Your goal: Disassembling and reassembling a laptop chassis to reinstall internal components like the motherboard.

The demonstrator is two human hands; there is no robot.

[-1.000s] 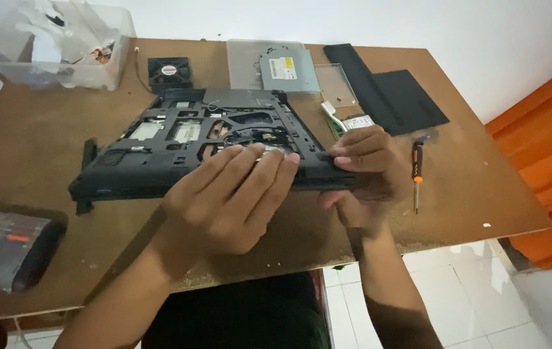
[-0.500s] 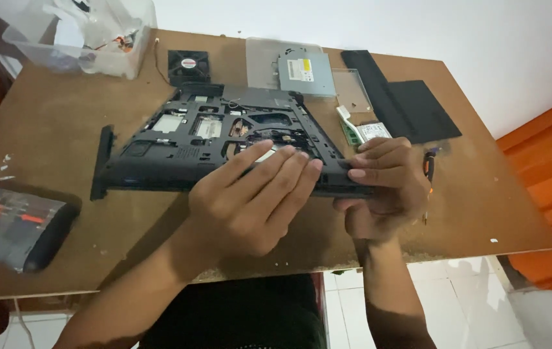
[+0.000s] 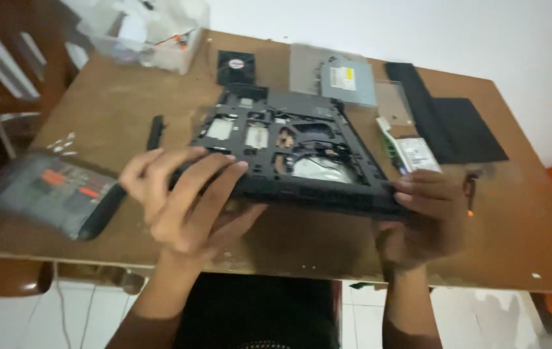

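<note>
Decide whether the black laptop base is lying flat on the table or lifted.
Lifted: left hand and right hand grip the laptop base by its near edge.

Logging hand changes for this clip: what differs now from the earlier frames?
The left hand has slid from the middle of the laptop base to its near-left corner; the right hand keeps its grip on the near-right corner. The base now looks lifted at its front edge. The parts on the table beyond it look unmoved.

Left hand (image 3: 182,207) now at chassis (image 3: 289,152) corner
</note>
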